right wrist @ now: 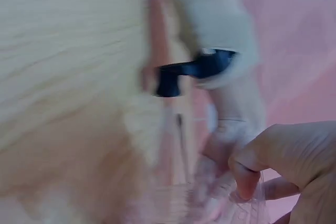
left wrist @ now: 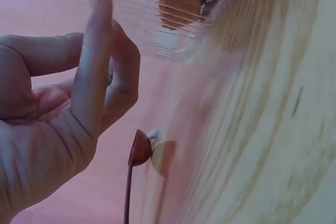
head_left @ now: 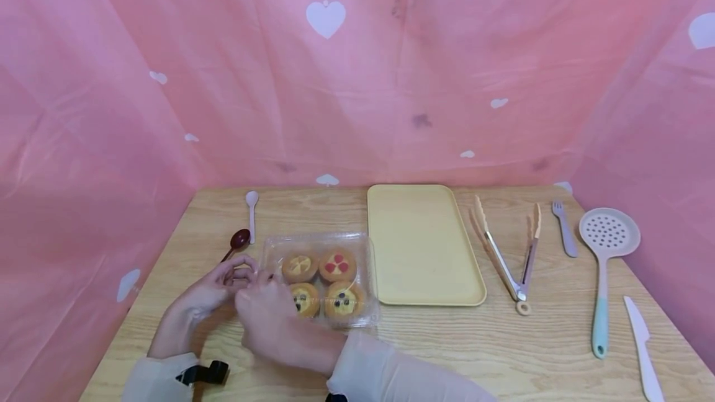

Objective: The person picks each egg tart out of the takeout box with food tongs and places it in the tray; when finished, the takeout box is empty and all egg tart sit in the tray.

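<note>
A clear plastic container (head_left: 357,247) with several small fruit tarts (head_left: 337,264) lies on the wooden table (head_left: 447,340), left of centre. Both hands are at its left edge. My left hand (head_left: 237,273) curls its fingertips against the container's left corner; in the left wrist view the left hand (left wrist: 102,24) has its thumb tip at the clear container (left wrist: 157,30) rim. My right hand (head_left: 262,290) lies across the front left corner and hides part of it. In the right wrist view the right hand (right wrist: 244,184) pinches the thin clear container (right wrist: 247,211) edge.
A yellow tray (head_left: 424,247) lies right of the container. Further right are tongs (head_left: 505,259), a fork (head_left: 564,228), a slotted skimmer (head_left: 606,265) and a white knife (head_left: 642,346). A white spoon (head_left: 252,213) and a dark red spoon (head_left: 239,241) lie behind the hands. Pink curtains enclose the table.
</note>
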